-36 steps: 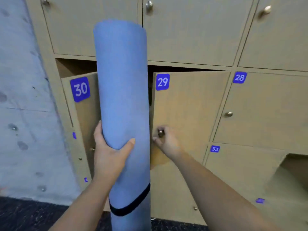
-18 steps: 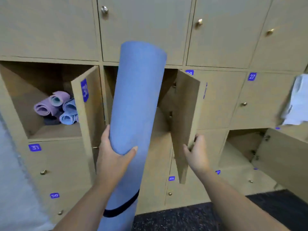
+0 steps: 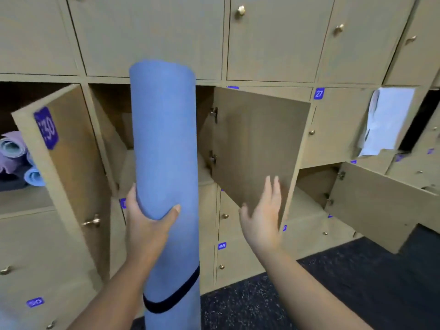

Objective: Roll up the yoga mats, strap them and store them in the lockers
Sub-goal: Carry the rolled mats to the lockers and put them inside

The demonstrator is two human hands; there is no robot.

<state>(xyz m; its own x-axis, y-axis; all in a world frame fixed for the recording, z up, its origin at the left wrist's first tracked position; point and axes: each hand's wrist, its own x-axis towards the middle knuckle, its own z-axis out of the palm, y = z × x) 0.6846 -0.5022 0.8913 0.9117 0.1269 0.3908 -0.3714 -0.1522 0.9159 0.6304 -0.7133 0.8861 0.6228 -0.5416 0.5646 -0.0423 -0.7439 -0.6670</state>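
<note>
Change since half a second ago: the middle locker's door (image 3: 257, 148) has swung wider, and the right hand (image 3: 262, 217) has come off its edge.

Left: locker 30 (image 3: 51, 129) open, holding rolled mats (image 3: 14, 153) in lilac and pale blue.

Centre: blue rolled yoga mat (image 3: 165, 163), upright in front of the open middle locker, bound low down by a black strap (image 3: 171, 298). Left hand (image 3: 147, 217) grips it mid-length, fingers wrapped behind, thumb across the front.

Right: right hand with fingers straight and spread, holding nothing, just before the door's inner face; contact cannot be told.

Handling, as judged: light, soft, compressible foam, slightly grippy. Hold mid-length and support the lower end when tipping it in.
</note>
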